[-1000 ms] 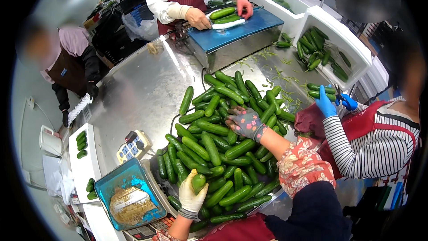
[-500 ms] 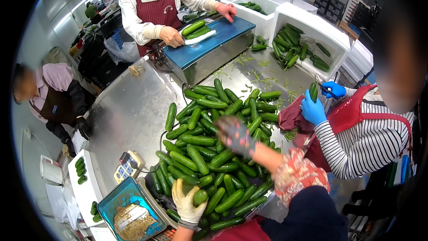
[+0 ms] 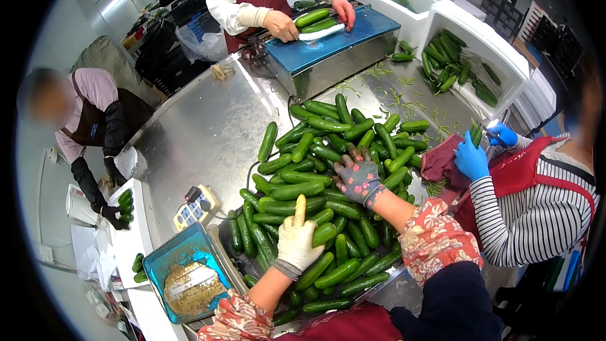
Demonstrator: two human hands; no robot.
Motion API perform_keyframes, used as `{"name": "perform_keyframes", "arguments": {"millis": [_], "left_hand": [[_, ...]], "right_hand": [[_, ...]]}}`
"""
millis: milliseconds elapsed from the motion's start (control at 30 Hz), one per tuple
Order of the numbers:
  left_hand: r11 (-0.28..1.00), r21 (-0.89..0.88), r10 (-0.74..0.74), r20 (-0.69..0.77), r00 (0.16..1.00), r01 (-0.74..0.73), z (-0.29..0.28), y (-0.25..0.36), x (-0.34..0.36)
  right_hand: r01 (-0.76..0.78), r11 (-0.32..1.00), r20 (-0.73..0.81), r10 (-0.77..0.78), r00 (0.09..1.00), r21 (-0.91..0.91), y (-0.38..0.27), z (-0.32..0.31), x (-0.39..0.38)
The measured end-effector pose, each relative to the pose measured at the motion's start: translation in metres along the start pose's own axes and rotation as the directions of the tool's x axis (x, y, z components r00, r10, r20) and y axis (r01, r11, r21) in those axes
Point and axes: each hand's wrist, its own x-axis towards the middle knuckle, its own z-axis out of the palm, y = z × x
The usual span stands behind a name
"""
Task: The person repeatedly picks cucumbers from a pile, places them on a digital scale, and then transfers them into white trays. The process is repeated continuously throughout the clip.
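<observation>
A large heap of green cucumbers [image 3: 295, 191] lies on the metal table before me. My left hand [image 3: 299, 240], in a white glove with yellowed fingers, is over the near part of the heap. Its fingers close round a cucumber [image 3: 324, 233] whose end sticks out on the right, while one finger points away from me. My right hand [image 3: 360, 179], in a grey glove with a pink flower pattern, lies on the heap's right side with fingers spread. It touches cucumbers there but grips none that I can see.
A blue scale tray [image 3: 183, 240] and a power strip [image 3: 197, 207] are left of the heap. Across the table, a person works at a blue-topped wrapping machine [image 3: 334, 36]. Blue-gloved hands [image 3: 472, 158] are at the right, near a white foam box [image 3: 514, 69]. Another person bends over at left.
My left hand has moved away from me and right with its cucumber. My right hand, blurred before, has moved slightly right and spread on the heap. The whole view has shifted.
</observation>
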Motion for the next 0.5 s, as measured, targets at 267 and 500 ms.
{"name": "perform_keyframes", "arguments": {"millis": [267,500], "left_hand": [[0.997,-0.036,-0.061,0.059,0.996,0.064,-0.019,-0.006,0.000],[0.978,0.021,-0.208,0.037,0.977,0.208,-0.031,-0.022,-0.042]], "right_hand": [[-0.034,0.997,0.146,0.045,0.988,-0.075,0.029,0.007,0.045],[-0.005,0.918,-0.089,0.043,0.995,0.396,-0.019,-0.020,0.024]]}}
